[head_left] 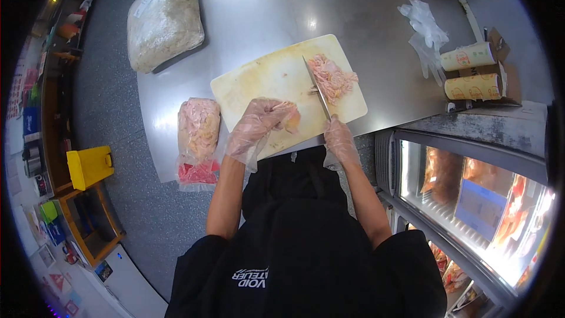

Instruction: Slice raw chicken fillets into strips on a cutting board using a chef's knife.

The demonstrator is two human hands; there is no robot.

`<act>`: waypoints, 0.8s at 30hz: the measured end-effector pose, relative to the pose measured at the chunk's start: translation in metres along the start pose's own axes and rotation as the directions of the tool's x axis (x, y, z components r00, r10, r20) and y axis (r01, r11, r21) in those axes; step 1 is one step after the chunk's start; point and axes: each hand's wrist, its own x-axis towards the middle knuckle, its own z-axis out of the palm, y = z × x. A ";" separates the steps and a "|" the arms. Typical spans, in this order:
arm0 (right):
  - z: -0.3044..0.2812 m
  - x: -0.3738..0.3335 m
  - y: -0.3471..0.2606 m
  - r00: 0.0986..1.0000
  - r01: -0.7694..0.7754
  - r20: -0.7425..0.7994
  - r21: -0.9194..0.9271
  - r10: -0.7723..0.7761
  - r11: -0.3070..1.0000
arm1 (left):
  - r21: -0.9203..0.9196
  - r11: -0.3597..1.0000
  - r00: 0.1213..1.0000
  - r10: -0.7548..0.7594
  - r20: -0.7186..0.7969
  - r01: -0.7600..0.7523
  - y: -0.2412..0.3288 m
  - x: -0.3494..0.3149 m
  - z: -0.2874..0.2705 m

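My left hand (260,119), in a clear plastic glove, is closed around a piece of raw chicken (290,119) over the near edge of the white cutting board (247,82). In my right hand (339,140), gloved the same way, is the handle of a knife (318,91). Its blade points away from me and lies along the left side of a pile of cut raw meat (332,78) on the board's right part. Left of the board, a clear bag of pale raw meat (199,126) lies on the steel table. A redder bagged piece (199,172) sits at the table's near edge.
A large filled plastic sack (166,23) stands at the table's far left corner. Clear plastic gloves (425,26) and two yellowish rolls (471,72) in torn cardboard lie at the right. A lit display fridge (471,188) is close by my right arm. The steel table (365,6) extends beyond the board.
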 end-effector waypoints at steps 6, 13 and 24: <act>-0.001 -0.002 0.004 0.997 0.060 -0.054 0.095 -0.055 0.994 | -0.159 0.969 0.981 0.192 0.016 -0.188 -0.002 0.012 0.027; 0.003 -0.025 -0.021 0.998 0.055 0.017 0.168 -0.058 0.984 | 0.024 0.964 0.882 -0.233 -0.411 0.265 -0.130 -0.019 -0.010; 0.012 0.003 -0.041 0.992 0.060 0.108 0.062 -0.066 0.996 | 0.904 0.321 0.772 0.636 0.016 -0.283 -0.157 0.033 -0.016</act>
